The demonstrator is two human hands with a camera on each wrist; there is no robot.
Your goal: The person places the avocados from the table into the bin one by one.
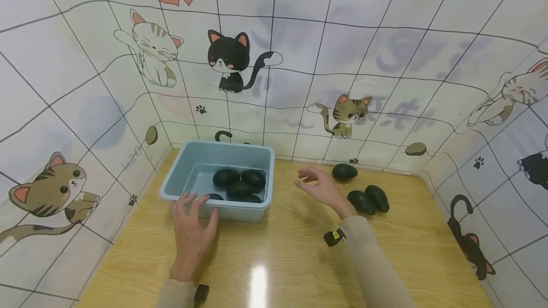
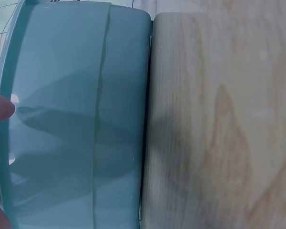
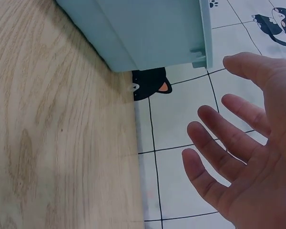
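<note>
Left hand [image 1: 192, 232], fingers loosely spread, touched the near rim of the blue plastic tub [image 1: 241, 213]; right hand [image 1: 323, 189], released, fingers slightly bent, hung over the desk [image 1: 295, 251]! To its right, two dark avocados [image 1: 361, 202] lay touching; five avocados [image 1: 239, 189] sat inside the tub, one lone avocado [image 1: 344, 172] farther back, near the cat-print wall [image 1: 291, 122].

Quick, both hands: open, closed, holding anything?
Left hand: open, fingers spread at the near rim of the blue bin.
Right hand: open, holding nothing, in the air beside the bin.
</note>
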